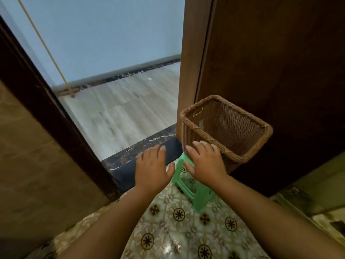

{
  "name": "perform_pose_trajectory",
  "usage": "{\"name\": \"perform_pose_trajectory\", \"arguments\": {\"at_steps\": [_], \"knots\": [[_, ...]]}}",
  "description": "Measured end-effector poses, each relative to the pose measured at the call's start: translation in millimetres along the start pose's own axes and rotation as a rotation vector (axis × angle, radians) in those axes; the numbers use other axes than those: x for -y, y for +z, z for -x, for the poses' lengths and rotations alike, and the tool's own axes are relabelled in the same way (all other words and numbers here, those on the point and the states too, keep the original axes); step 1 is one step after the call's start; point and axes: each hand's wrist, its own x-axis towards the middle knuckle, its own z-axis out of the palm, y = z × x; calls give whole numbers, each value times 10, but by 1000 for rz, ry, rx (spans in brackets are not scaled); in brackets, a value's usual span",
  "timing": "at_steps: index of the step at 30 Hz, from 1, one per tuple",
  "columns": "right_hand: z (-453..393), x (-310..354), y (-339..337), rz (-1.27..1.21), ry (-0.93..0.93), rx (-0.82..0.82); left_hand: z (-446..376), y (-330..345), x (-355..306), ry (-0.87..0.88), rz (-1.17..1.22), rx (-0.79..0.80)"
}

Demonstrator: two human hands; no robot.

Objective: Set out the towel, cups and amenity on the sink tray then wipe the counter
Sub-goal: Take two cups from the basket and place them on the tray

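Note:
Neither towel, cups, amenity, tray nor sink is in view. My left hand (152, 168) is stretched forward, palm down, fingers apart and holding nothing, above a dark marble door sill (130, 156). My right hand (204, 163) is beside it, also palm down with spread fingers and holding nothing, hovering over a green plastic stool (194, 191). Its fingertips are close to the near rim of a woven wicker basket (227, 128) that stands on the stool. The basket looks empty.
A brown wooden door (270, 62) stands open on the right behind the basket. A dark door frame (37, 100) and tan wall fill the left. Beyond the sill lie a pale wood-look floor (127, 109) and a blue wall. Patterned tiles (179, 221) cover the floor under my arms.

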Motion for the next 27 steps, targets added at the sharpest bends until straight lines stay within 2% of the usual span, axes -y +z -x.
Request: {"name": "perform_pose_trajectory", "arguments": {"at_steps": [9,17,23,27], "knots": [[-552,-935,80,42,104,-43,-1052,501,-510,84,26,-4],[-1083,-1582,171,30,117,-25,-1827,753,-870,129,5,1],[-1542,-2180,490,-10,24,-1,-2217,1103,-1144,35,13,11],[-1866,-2722,855,-41,-82,57,-2482,1461,-1446,-113,-15,30]]}}
